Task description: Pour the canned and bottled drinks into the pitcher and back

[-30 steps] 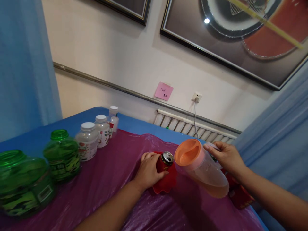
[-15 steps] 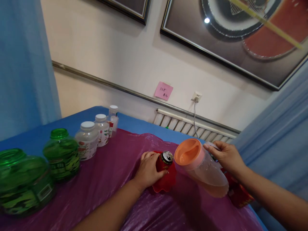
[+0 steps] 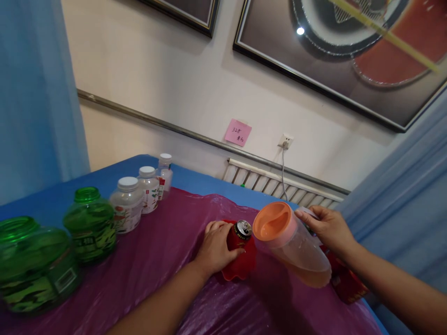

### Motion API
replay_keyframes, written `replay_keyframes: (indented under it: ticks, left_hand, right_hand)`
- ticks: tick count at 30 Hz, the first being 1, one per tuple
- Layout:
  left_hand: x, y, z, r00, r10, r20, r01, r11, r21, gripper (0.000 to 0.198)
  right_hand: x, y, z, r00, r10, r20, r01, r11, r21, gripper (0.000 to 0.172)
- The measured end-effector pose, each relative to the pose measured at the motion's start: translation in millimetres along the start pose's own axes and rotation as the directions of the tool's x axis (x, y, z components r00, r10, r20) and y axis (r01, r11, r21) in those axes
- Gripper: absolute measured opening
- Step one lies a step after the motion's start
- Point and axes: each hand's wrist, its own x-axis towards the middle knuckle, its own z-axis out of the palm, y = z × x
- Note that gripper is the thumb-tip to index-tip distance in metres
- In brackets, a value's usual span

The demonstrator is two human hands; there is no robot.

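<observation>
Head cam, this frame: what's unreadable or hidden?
Head view only:
red can: label hidden by the left hand gripping it.
pitcher: handle covered by the right hand.
red pack: mostly behind the pitcher; print illegible.
pink note: writing too small.
nearest green jar: blurred, cut by the left edge.

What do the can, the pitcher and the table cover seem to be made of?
The can in the left hand looks like metal: shiny silver top, red printed side. The pitcher in the right hand seems plastic: cloudy see-through wall, matte orange lid. The cover is probably thin plastic film: glossy, wrinkled, purple.
</observation>
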Motion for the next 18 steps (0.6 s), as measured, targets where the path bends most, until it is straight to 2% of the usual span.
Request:
replay_keyframes:
  ticks: [8,18]
  left_hand:
    - [-0.3,-7.1,5.5,0.999,0.032,-0.032,-0.032,0.999,0.019,0.061]
    - [-0.9,-3.0,1.6,1.000,0.020,-0.017,-0.019,1.000,0.008,0.062]
  right_hand:
    - [-0.1,5.0,0.1,1.000,-0.002,0.020,0.002,1.000,-0.017,0.058]
    - [-1.0,5.3,2.1,0.999,0.016,0.035,-0.016,1.000,-0.012,0.059]
